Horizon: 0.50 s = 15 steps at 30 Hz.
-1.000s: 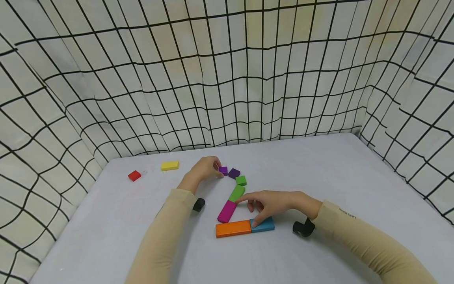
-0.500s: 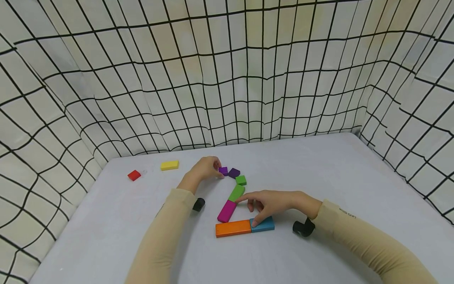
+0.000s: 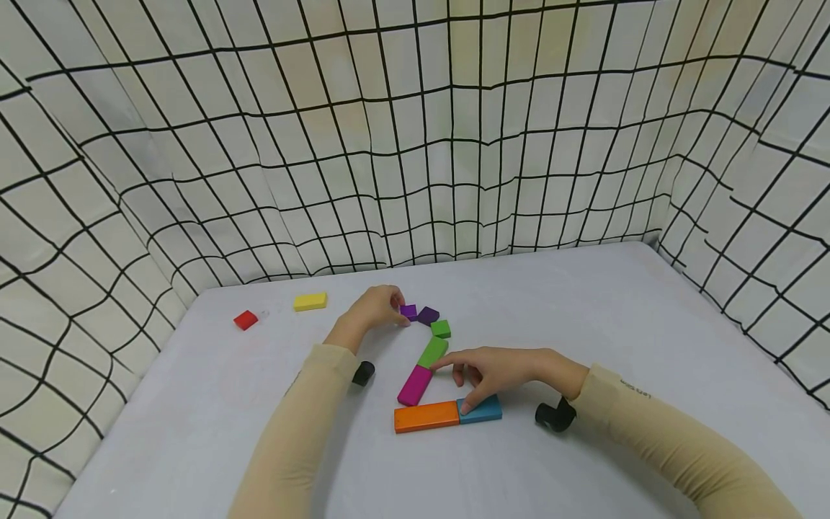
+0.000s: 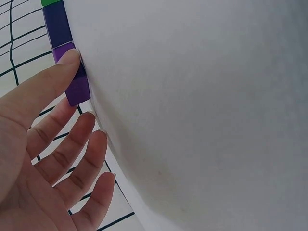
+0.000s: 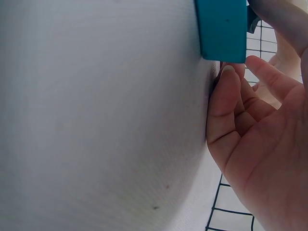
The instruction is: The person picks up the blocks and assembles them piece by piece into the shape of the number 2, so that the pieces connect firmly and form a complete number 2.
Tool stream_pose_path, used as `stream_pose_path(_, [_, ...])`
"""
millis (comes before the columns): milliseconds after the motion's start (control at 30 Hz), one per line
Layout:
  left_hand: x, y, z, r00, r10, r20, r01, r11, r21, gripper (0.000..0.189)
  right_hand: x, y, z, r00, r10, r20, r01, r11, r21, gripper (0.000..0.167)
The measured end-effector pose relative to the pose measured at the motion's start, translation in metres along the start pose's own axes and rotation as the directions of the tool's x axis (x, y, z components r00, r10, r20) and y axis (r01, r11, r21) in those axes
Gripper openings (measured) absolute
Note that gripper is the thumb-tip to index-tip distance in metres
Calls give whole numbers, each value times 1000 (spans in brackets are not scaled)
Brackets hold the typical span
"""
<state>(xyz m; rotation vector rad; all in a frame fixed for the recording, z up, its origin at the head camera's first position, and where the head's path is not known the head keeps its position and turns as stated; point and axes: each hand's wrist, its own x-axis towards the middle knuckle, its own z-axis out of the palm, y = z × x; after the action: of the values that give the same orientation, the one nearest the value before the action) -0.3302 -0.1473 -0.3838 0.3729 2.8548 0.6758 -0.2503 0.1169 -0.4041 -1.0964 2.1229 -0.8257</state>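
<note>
In the head view, coloured blocks form a curved line on the white table. My left hand (image 3: 372,306) pinches the purple block (image 3: 408,312) at its far end; in the left wrist view the thumb (image 4: 71,57) lies across it. Beside it come a dark purple block (image 3: 428,316), a green cube (image 3: 441,329), a lime block (image 3: 432,352) and a magenta block (image 3: 413,387). My right hand (image 3: 502,366) has its thumb on the blue block (image 3: 488,410) and its index fingertip at the magenta block's edge. An orange block (image 3: 426,417) adjoins the blue one.
A red block (image 3: 246,320) and a yellow block (image 3: 310,302) lie apart at the back left of the white table (image 3: 583,310). A white wall with a black grid (image 3: 447,158) encloses the back and sides. Black wrist cameras (image 3: 555,417) hang under both wrists.
</note>
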Motion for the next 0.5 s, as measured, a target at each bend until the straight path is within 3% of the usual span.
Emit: stream_pose_path(500, [-4,-2,-4,1000,-26,18,26,999,-40,45,-1,-3,0,1000,7,-5,-7,1000,-4,70])
